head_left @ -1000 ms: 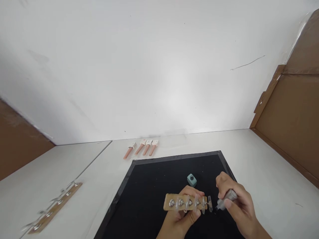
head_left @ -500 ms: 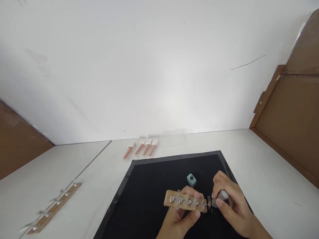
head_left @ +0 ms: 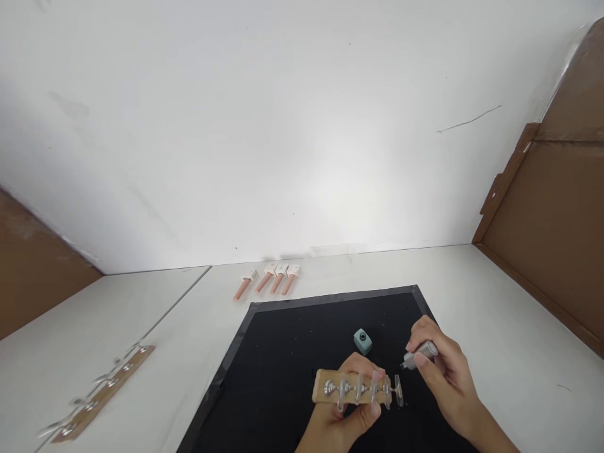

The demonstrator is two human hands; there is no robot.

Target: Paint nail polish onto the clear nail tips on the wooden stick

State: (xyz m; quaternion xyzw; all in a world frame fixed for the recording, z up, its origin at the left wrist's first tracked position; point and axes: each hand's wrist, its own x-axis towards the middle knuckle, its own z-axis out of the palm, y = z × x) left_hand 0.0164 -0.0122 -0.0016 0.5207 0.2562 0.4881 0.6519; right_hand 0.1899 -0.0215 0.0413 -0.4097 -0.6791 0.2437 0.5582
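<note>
My left hand [head_left: 346,415] grips a short wooden strip [head_left: 322,386] between thumb and fingers, above the black mat. Along the strip runs a row of several silver metal pieces, each with a clear oblong tip [head_left: 399,391]. To its right, my right hand [head_left: 441,371] is closed around a small grey cylinder [head_left: 422,355] with a narrow dark end pointing left. That end is apart from the clear tips. Behind my left hand, a small teal block [head_left: 363,341] with a dark round hole lies on the mat.
A black mat [head_left: 283,352] with taped edges covers part of the white table. Several pink tubes with white caps [head_left: 290,280] lie behind it. Another wooden strip with clear tips [head_left: 106,393] rests at left. Brown cardboard [head_left: 547,207] stands at right.
My right hand has drawn the grey cylinder slightly up and right, away from the strip's end. In my left hand, the strip has tilted a little and its clear tips have turned.
</note>
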